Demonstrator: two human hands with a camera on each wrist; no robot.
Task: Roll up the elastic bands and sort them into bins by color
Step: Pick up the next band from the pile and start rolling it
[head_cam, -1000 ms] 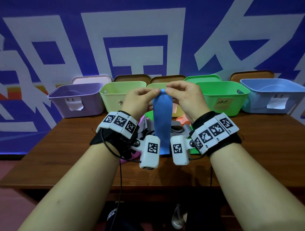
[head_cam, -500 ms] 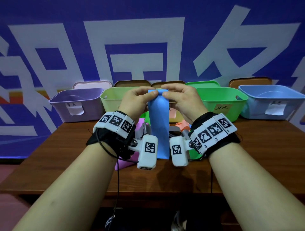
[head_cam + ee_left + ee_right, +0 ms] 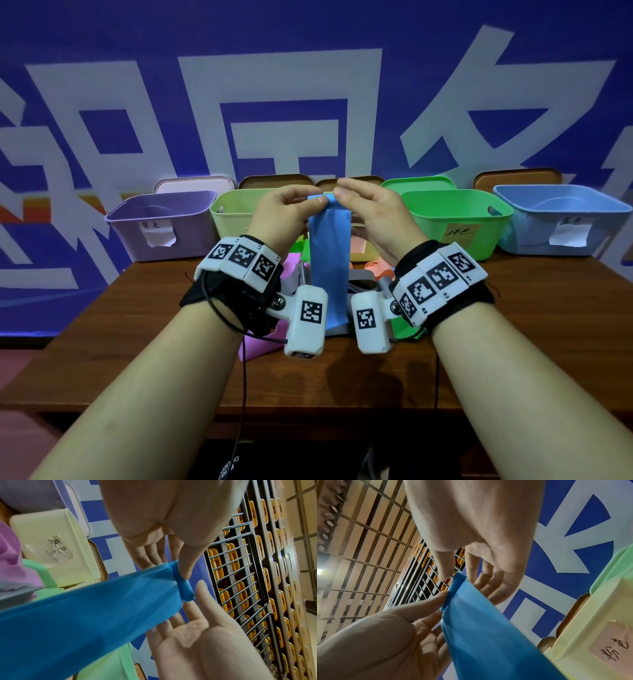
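Observation:
A blue elastic band (image 3: pixel 329 260) hangs straight down between my wrists, above the table. My left hand (image 3: pixel 317 202) and right hand (image 3: pixel 339 194) pinch its top edge side by side, thumbs in front and fingers behind. That edge is turned over into a narrow roll (image 3: pixel 184 586). In the left wrist view my left thumb (image 3: pixel 184 566) presses on the roll. In the right wrist view the band (image 3: pixel 488 628) runs down from both thumbs. The blue bin (image 3: pixel 561 205) stands at the far right of the bin row.
Along the back of the wooden table (image 3: pixel 513 342) stand a purple bin (image 3: pixel 161 226), a yellow-green bin (image 3: pixel 233 216) and a green bin (image 3: pixel 455 219). Loose pink (image 3: pixel 263 339), green (image 3: pixel 404 325), orange (image 3: pixel 376 267) and grey (image 3: pixel 363 274) bands lie under my wrists.
Both hands have lifted the band's top edge higher against the bins. The edge has been folded over into a narrow roll. Its lower end has risen with it.

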